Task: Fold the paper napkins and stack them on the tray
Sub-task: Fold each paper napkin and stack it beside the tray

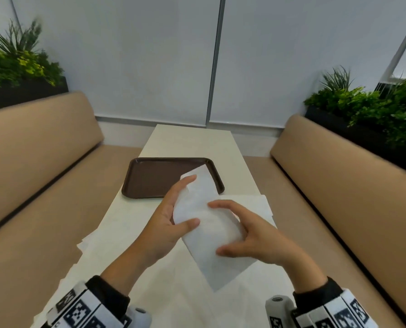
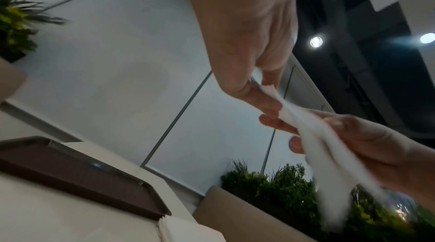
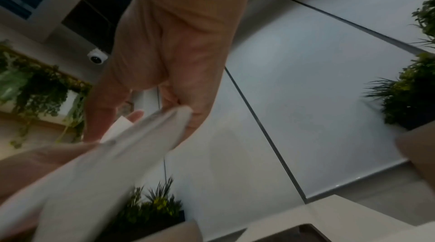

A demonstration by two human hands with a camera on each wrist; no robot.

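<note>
Above the near desk [image 1: 117, 223] I see both hands on one white napkin [image 1: 211, 228], held clear of the surface. Left hand [image 1: 171, 216] grip: thumb and fingers pinch its left edge. Right hand [image 1: 251, 235] grip: fingers curl around its right side. Loose napkins [image 1: 249, 204] lie flat below. Beyond, the brown tray [image 1: 154, 178] sits on the desk.

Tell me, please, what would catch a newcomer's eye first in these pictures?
First, the white napkin held in mid-air at the centre, gripped by the left hand and the right hand above the table. Behind it lies a brown tray with nothing stacked on it. More napkins lie flat on the table beneath the hands.
</note>
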